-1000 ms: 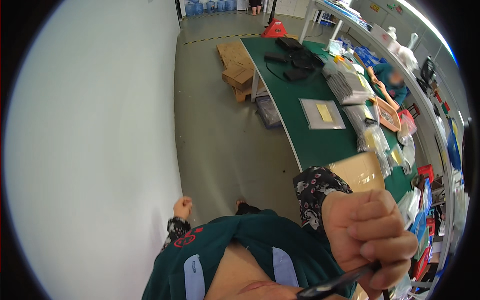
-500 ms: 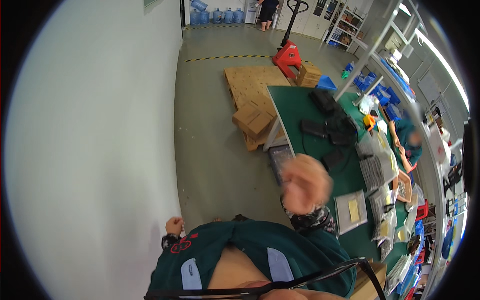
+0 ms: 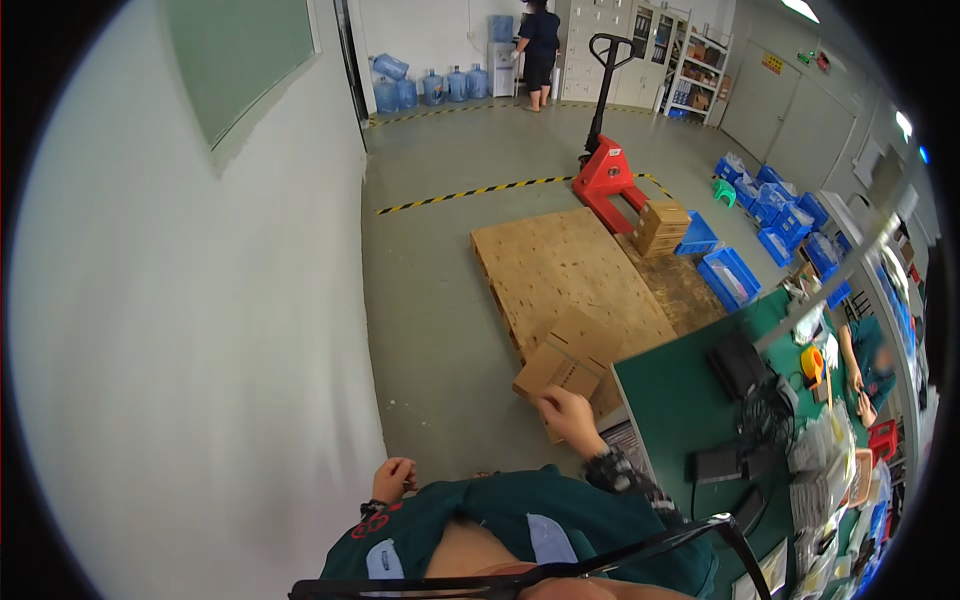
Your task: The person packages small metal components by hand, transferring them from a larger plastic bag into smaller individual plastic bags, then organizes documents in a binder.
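My left hand [image 3: 395, 480] hangs low beside the white wall, its fingers loosely curled with nothing visible in them. My right hand [image 3: 570, 415] is held out in front of me, fingers curled in and nothing seen in its grasp. From this view it overlaps the lower edge of a brown cardboard box [image 3: 568, 350], but I cannot see it touching. That box sits tilted on the near end of a wooden pallet [image 3: 560, 270]. To the right of my right hand is the corner of a green-topped table [image 3: 650, 385].
A red pallet jack [image 3: 606, 180] stands behind the pallet. Small cartons [image 3: 660, 228] and blue bins [image 3: 728, 278] lie to its right. On the table are black devices with cables [image 3: 740, 365] and bagged stacks [image 3: 815, 490]. One person [image 3: 538, 50] stands far back; another [image 3: 868, 365] sits across the table.
I have moved forward along the wall, and the view has tilted up. Pallet, box and table are nearer. My right hand has swung from beside the table to in front of the box.
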The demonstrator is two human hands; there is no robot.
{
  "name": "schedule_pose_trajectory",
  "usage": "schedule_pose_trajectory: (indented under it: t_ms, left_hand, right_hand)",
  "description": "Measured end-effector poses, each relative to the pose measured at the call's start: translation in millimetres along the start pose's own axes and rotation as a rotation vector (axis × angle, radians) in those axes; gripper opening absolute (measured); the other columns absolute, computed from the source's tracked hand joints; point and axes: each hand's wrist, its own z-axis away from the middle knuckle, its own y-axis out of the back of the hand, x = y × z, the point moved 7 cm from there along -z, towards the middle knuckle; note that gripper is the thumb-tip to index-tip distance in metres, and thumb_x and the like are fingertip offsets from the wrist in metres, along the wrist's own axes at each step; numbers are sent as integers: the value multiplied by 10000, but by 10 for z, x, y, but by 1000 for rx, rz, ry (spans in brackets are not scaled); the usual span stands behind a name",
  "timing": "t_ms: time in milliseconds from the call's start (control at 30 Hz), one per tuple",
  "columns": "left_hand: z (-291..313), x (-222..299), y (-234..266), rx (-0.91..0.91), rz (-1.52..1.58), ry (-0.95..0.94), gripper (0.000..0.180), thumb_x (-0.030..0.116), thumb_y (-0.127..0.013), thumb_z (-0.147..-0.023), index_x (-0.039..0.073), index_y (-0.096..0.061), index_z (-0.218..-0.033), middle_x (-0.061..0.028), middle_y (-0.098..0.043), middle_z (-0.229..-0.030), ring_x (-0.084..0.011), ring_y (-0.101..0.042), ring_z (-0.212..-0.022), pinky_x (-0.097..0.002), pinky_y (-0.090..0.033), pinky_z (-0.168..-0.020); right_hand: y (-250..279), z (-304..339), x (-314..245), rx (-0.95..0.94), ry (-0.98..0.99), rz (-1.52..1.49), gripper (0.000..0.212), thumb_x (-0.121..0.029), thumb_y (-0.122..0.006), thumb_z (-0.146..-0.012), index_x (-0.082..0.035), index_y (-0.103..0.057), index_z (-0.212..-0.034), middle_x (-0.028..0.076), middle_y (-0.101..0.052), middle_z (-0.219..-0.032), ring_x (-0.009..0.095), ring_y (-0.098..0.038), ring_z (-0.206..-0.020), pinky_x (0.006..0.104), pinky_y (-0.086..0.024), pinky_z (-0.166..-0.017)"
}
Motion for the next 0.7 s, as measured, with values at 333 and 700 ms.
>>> schedule_pose_trajectory:
  t_ms: [333,700]
  left_hand:
    - [-3411,1476,825,375,180,57,189,218,-533,-882,42,-587,-929,-26,-558,-717,-97,-479,-521,-254,-425,-437]
    - [-7845,4206,-180,44,-16,-119,173,143,-550,-859,34,-611,-979,-25,-586,-790,-97,-532,-620,-227,-452,-508]
  right_hand:
    - [-2071,-4516,194,-324,338,121,169,-166,-526,-800,-57,-601,-905,120,-622,-805,297,-597,-741,382,-474,-636]
    - [-1339,-3810,5150,-213,-1063,507,254,-234,-501,-820,-80,-673,-926,151,-641,-945,335,-603,-921,381,-500,-749]
